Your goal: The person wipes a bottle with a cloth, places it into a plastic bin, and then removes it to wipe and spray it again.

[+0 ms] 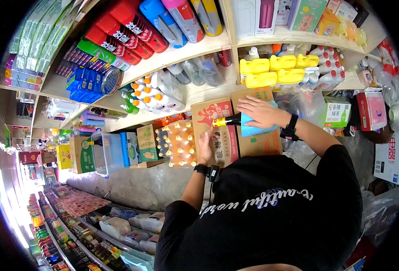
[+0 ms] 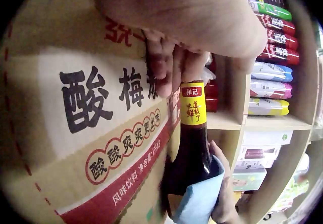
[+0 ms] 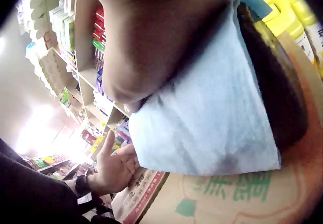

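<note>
A dark glass bottle with a yellow neck label lies across brown cardboard cartons. My left hand is at its top end, fingertips touching near the cap, which they hide in the left wrist view. Thumb and fingers stand apart on that hand in the right wrist view. Over the bottle's body lies a light blue cloth. My right hand presses on this cloth, its fingers stretched out along the bottle in the head view. Beneath the neck is the carton with large black characters.
Shelves behind the cartons hold red spray cans, yellow jugs and white bottles with orange caps. Left of the cartons stand a pack of orange drink bottles and a clear plastic bin. A green-and-white box sits at right.
</note>
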The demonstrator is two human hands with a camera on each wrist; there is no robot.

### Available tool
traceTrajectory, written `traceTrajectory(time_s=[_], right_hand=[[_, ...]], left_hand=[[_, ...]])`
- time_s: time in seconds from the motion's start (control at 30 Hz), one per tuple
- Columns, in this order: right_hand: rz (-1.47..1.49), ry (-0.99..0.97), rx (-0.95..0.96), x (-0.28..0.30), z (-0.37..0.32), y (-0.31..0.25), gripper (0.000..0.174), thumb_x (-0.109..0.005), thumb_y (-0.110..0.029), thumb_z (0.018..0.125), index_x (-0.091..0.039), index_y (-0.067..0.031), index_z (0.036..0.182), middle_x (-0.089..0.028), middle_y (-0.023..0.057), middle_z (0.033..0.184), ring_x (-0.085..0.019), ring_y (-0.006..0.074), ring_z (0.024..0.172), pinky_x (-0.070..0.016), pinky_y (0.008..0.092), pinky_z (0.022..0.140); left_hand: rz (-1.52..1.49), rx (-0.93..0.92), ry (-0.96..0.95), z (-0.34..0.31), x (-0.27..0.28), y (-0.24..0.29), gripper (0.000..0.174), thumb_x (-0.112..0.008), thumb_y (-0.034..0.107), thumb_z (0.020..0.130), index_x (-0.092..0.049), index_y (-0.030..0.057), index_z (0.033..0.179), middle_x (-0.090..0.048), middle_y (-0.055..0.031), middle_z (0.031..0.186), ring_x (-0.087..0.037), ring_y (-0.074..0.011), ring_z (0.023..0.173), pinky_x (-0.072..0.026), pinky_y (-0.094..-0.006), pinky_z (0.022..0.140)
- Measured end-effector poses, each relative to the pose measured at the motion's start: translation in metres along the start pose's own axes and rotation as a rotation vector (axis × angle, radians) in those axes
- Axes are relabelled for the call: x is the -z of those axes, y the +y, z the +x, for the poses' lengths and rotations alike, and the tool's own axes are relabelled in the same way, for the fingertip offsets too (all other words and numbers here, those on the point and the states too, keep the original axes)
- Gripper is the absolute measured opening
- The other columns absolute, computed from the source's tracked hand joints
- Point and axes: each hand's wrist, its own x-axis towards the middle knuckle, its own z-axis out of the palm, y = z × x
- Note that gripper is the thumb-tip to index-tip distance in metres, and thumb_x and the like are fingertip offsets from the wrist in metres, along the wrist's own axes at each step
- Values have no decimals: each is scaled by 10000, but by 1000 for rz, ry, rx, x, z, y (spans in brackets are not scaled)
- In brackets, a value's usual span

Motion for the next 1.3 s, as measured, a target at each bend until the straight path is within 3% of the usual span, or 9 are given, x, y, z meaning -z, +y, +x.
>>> traceTrajectory(time_s=[0.3,0.5,0.7,0.8,0.9,1.03,1.13,1.23,1.3], right_hand=[[-4,70,-29,-18,14,-1,588,-518,-426,989,-533,66,1311,-566,246,1309,-521,399,1258,-394,475,1101],[-19,90,-2,-22,21,-1,586,-526,-430,983,-548,68,1292,-613,218,1216,-569,381,1161,-437,454,1036],[-41,-56,-63,-23,30,-4,623,-526,-455,979,-544,73,1309,-627,224,1210,-586,378,1130,-443,457,1027],[-10,-155,-113,-15,34,-8,678,-534,-482,974,-506,75,1360,-589,243,1308,-547,389,1223,-401,456,1091],[-28,54,-160,-29,27,0,740,-542,-505,967,-454,79,1412,-498,261,1435,-447,393,1360,-316,456,1172],[-41,-13,-287,13,14,-13,800,-534,-540,967,-412,90,1443,-391,266,1528,-334,396,1446,-235,473,1216],[-20,-28,-315,-2,4,-11,818,-526,-554,969,-401,98,1446,-388,273,1529,-322,399,1453,-221,471,1222],[-104,110,-258,-28,4,-14,799,-552,-563,945,-474,98,1387,-453,278,1469,-355,416,1423,-234,504,1206],[-143,36,-296,-32,11,-22,757,-570,-563,928,-538,87,1314,-518,266,1390,-406,422,1367,-260,524,1179]], left_hand=[[48,16,0,-3,-1,11,569,-349,395,1063,-570,-24,1378,-715,-146,1104,-658,-191,889,-514,-334,842],[45,3,-17,-3,-1,14,566,-365,392,1057,-565,-26,1383,-691,-148,1225,-658,-187,895,-514,-332,849],[-6,1,2,-1,-3,14,559,-385,382,1058,-564,-40,1379,-693,-146,1217,-634,-175,871,-499,-329,845],[-54,10,0,-3,-3,10,565,-388,392,1060,-564,-39,1380,-698,-139,1204,-624,-173,869,-492,-325,840],[-129,-18,11,0,-4,0,604,-366,431,1061,-578,-52,1357,-707,-145,1175,-627,-183,893,-487,-333,849],[-95,-48,30,-1,-6,8,681,-335,488,1059,-613,-86,1298,-716,-162,1153,-635,-205,917,-486,-353,856],[-79,-66,11,-2,-6,7,670,-332,480,1062,-619,-77,1297,-711,-145,1172,-629,-203,896,-490,-355,840],[-65,-94,-14,-1,-6,5,665,-326,480,1062,-624,-66,1299,-711,-142,1167,-630,-202,890,-493,-355,831],[-42,-99,-15,-1,-3,4,664,-322,480,1062,-628,-60,1298,-713,-141,1158,-631,-202,887,-495,-355,828]])
